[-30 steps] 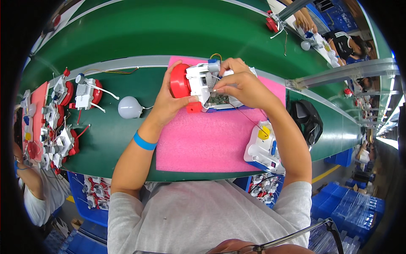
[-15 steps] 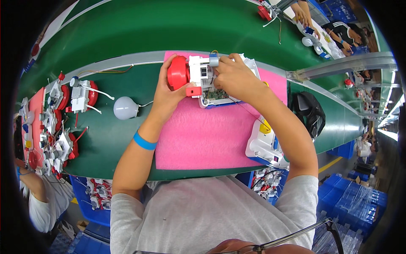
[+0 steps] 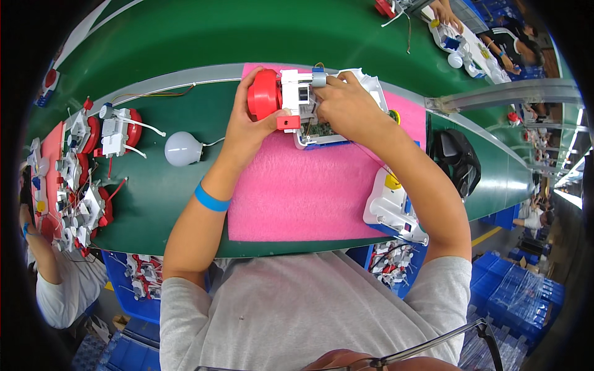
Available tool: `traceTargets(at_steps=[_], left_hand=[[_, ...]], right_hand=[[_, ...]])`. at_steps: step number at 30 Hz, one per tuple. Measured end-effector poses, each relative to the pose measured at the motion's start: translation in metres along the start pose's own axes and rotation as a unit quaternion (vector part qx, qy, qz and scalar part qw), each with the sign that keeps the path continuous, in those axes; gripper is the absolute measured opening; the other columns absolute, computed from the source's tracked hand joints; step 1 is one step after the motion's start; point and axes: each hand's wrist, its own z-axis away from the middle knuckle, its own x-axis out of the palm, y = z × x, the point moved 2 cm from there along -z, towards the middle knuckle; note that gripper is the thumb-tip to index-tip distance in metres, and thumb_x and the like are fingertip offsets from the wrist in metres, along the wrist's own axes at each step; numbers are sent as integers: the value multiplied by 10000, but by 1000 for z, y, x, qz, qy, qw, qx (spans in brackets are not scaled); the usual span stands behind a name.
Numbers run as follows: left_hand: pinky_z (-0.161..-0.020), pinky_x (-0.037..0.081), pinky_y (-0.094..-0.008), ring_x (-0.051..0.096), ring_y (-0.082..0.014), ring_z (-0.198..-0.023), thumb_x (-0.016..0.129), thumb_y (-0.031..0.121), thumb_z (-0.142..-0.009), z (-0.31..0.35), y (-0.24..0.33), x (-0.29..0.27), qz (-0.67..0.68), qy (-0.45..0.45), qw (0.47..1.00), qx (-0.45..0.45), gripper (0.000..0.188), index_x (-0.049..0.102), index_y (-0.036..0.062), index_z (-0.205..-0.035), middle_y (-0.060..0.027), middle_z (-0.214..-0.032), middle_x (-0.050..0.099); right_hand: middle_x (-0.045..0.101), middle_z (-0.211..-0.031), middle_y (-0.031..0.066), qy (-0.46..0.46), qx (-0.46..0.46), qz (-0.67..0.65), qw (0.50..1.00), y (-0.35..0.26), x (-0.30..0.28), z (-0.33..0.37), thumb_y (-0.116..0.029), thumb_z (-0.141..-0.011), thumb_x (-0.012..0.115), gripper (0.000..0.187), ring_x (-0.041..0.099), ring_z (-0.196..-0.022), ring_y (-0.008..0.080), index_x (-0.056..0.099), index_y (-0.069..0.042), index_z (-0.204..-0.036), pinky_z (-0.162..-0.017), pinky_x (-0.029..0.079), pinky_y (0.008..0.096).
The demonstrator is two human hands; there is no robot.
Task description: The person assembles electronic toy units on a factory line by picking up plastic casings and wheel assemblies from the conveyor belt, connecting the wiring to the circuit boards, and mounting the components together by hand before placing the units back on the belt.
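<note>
My left hand (image 3: pixel 246 135) is wrapped round an assembly made of a red drum-like part (image 3: pixel 265 96) and a white plastic frame (image 3: pixel 289 86). Its thumb presses beside a small red block (image 3: pixel 288 122) at the frame's near end. A small silver motor (image 3: pixel 318 80) sits at the frame's far right. My right hand (image 3: pixel 349 106) is closed, fingertips bent down between the frame and an open white housing (image 3: pixel 375 86); what they grip is hidden. Under them, part of a green circuit board (image 3: pixel 320 130) shows inside the housing. A thin wire runs toward a second white housing (image 3: pixel 382 210) with a yellow part.
A pink foam mat (image 3: pixel 291 207) lies beneath the work on a green table (image 3: pixel 145 213). To the left are a white bulb-shaped part (image 3: pixel 181 149) and several red-and-white assemblies (image 3: pixel 117 133). A black object (image 3: pixel 455 161) lies at right. Blue bins (image 3: pixel 133 301) stand below the table edge.
The held assembly and both hands appear slightly higher and further right in the picture, while the grip looks much the same. The mat and second housing have shifted slightly in view too.
</note>
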Motion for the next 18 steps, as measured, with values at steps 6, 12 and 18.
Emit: traceTargets(at_steps=[6, 12, 18], left_hand=[[-969, 433, -338, 493, -208, -1151, 659, -58, -703, -4, 1, 0, 27, -13, 1000, 9, 795, 285, 114, -1384, -99, -1271, 450], [-984, 433, -386, 468, -251, -1191, 634, -156, -626, 6, 14, 5, 81, -47, 996, -9, 969, 203, 169, -1431, -107, -1307, 418], [-1022, 382, -407, 421, -277, -1237, 726, -30, -587, 5, 19, 8, 83, -106, 991, 12, 1028, 174, 134, -1438, -131, -1357, 375]], right_hand=[[594, -883, 24, 58, 24, -3, 998, -5, 3, 4, -82, -667, 614, 68, 548, -936, 190, 667, -104, -630, -858, 393, 358], [601, -924, 60, 111, 47, -191, 974, 17, -13, 23, -79, -712, 620, 76, 560, -921, 237, 693, -88, -728, -830, 426, 366], [580, -1073, 133, 143, 86, -349, 922, 65, 2, -5, 21, -748, 600, 391, 535, -1029, 303, 631, -106, -1117, -921, 422, 368]])
